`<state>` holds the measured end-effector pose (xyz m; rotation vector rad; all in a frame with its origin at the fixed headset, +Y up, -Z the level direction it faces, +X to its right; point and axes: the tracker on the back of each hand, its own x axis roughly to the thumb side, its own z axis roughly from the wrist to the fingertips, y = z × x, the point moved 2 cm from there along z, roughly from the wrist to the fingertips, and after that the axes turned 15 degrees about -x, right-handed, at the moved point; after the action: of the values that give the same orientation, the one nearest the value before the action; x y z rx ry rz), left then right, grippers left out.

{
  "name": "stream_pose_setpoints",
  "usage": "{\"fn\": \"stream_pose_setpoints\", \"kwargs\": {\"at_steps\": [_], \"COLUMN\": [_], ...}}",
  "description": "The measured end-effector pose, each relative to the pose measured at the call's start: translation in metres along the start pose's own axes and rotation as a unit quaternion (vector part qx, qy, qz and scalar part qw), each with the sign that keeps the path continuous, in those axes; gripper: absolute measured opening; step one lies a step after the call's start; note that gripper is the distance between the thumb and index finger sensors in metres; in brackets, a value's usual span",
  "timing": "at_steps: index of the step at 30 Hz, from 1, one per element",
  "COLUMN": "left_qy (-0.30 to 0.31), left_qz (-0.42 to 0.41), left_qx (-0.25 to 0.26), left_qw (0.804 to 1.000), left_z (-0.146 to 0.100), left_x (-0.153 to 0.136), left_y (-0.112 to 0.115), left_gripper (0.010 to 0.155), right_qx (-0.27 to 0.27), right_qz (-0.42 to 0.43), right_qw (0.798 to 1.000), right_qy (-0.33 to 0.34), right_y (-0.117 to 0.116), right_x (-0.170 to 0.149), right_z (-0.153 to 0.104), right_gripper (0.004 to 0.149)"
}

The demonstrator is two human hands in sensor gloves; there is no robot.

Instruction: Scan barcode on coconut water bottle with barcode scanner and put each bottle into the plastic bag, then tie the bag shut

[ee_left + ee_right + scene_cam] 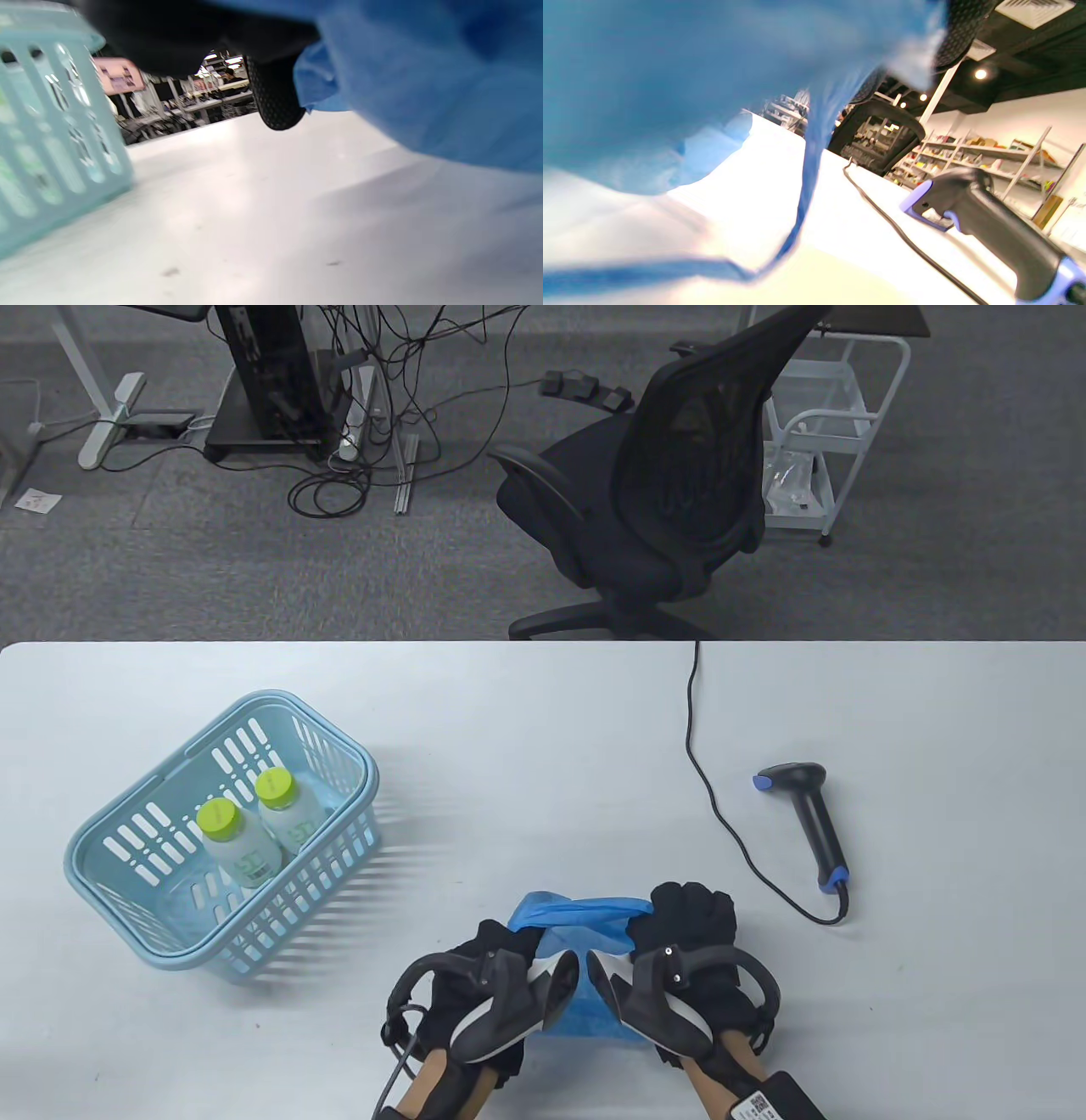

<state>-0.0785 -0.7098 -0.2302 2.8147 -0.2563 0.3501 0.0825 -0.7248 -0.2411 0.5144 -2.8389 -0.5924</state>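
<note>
Two coconut water bottles with green caps, one (229,836) beside the other (284,810), stand in a light blue basket (314,874) at the table's left. A blue plastic bag (585,925) is raised off the table near the front edge, between both gloved hands. My left hand (501,940) grips its left side and my right hand (679,909) grips its right side. In the left wrist view the bag (424,84) hangs beside a black fingertip (275,101). It fills the upper left of the right wrist view (670,84). The black barcode scanner (814,814) lies on the table, right of my right hand.
The scanner's black cable (704,780) runs from its handle in a curve to the table's far edge. In the left wrist view the basket (51,148) is close on the left. A black office chair (662,500) stands beyond the table.
</note>
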Motion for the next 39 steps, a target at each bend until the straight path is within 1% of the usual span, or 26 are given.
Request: {"fn": "stream_pose_setpoints", "kwargs": {"at_steps": [1,3,5,6,8,10,11,12,14,15,17,19,20,21,22,24,27,28,29,30,32,33,34,36,37,39], "left_qy": [0.068,0.142,0.166,0.19,0.204,0.17,0.144,0.1,0.036,0.013,-0.016,-0.029,-0.017,-0.005,0.0,0.009,0.026,0.032,0.037,0.042,0.05,0.055,0.056,0.051,0.041,0.03], "left_qz": [-0.035,-0.034,-0.071,-0.082,-0.073,-0.038,-0.016,0.021,0.074,0.091,0.086,0.082,0.09,0.094,0.086,0.081,0.078,0.075,0.077,0.084,0.085,0.076,0.068,0.055,0.047,0.008], "left_qx": [0.027,0.046,0.058,0.058,0.065,0.026,0.0,-0.041,-0.113,-0.148,-0.205,-0.251,-0.259,-0.256,-0.261,-0.261,-0.263,-0.264,-0.262,-0.259,-0.263,-0.269,-0.276,-0.28,-0.286,-0.289], "left_qw": [0.997,0.988,0.982,0.977,0.974,0.984,0.989,0.994,0.99,0.985,0.975,0.964,0.961,0.962,0.961,0.962,0.961,0.961,0.961,0.961,0.96,0.959,0.957,0.957,0.956,0.957], "left_z": [0.0,-0.001,-0.002,-0.007,-0.009,-0.008,-0.006,-0.001,0.006,0.012,0.018,0.022,0.023,0.024,0.024,0.023,0.026,0.026,0.026,0.026,0.025,0.026,0.026,0.028,0.03,0.034], "left_x": [-0.002,-0.007,-0.012,-0.011,-0.009,-0.006,-0.006,-0.004,-0.003,-0.003,-0.008,-0.014,-0.017,-0.018,-0.021,-0.021,-0.017,-0.014,-0.011,-0.006,-0.003,-0.003,-0.005,-0.012,-0.02,-0.034], "left_y": [0.001,0.0,-0.001,-0.004,-0.007,-0.006,-0.004,0.001,0.013,0.019,0.028,0.038,0.043,0.044,0.044,0.045,0.045,0.045,0.045,0.044,0.044,0.045,0.047,0.049,0.049,0.052], "left_gripper": [0.054,0.048,0.045,0.043,0.043,0.045,0.056,0.067,0.085,0.09,0.095,0.098,0.098,0.096,0.097,0.097,0.097,0.097,0.099,0.1,0.102,0.103,0.103,0.103,0.1,0.092], "right_qx": [0.008,0.015,0.02,0.027,0.041,0.097,0.124,0.176,0.237,0.26,0.275,0.264,0.249,0.23,0.195,0.169,0.099,0.081,0.08,0.094,0.146,0.198,0.233,0.298,0.314,0.323], "right_qz": [0.014,0.044,0.054,0.059,0.052,0.043,0.042,0.039,0.031,0.03,0.03,0.029,0.044,0.068,0.124,0.189,0.236,0.243,0.237,0.202,0.137,0.092,0.071,0.051,0.061,0.067], "right_qw": [1.0,0.998,0.997,0.996,0.996,0.994,0.991,0.984,0.97,0.962,0.957,0.96,0.964,0.968,0.971,0.966,0.966,0.966,0.967,0.973,0.976,0.971,0.965,0.949,0.944,0.943], "right_qy": [-0.013,-0.038,-0.055,-0.059,-0.055,-0.031,-0.019,0.012,0.053,0.072,0.086,0.084,0.076,0.071,0.063,0.046,0.036,0.039,0.042,0.066,0.087,0.096,0.1,0.092,0.077,0.052], "right_y": [-0.002,-0.006,-0.008,-0.01,-0.012,-0.02,-0.024,-0.03,-0.033,-0.031,-0.031,-0.029,-0.026,-0.022,-0.012,0.002,0.032,0.04,0.043,0.039,0.02,0.0,-0.014,-0.035,-0.04,-0.049], "right_x": [-0.005,-0.015,-0.022,-0.022,-0.022,-0.02,-0.019,-0.014,-0.008,-0.006,-0.005,-0.008,-0.011,-0.014,-0.021,-0.031,-0.042,-0.038,-0.033,-0.017,0.001,0.011,0.014,0.01,0.0,-0.017], "right_z": [0.0,0.0,0.0,0.001,0.001,0.0,-0.001,-0.003,-0.006,-0.007,-0.009,-0.009,-0.009,-0.008,-0.006,-0.004,-0.002,-0.002,-0.002,-0.001,0.001,0.003,0.003,0.002,0.001,-0.001], "right_gripper": [0.03,0.029,0.034,0.041,0.053,0.073,0.084,0.09,0.093,0.092,0.087,0.083,0.08,0.075,0.068,0.06,0.051,0.049,0.048,0.048,0.055,0.065,0.072,0.086,0.09,0.089]}}
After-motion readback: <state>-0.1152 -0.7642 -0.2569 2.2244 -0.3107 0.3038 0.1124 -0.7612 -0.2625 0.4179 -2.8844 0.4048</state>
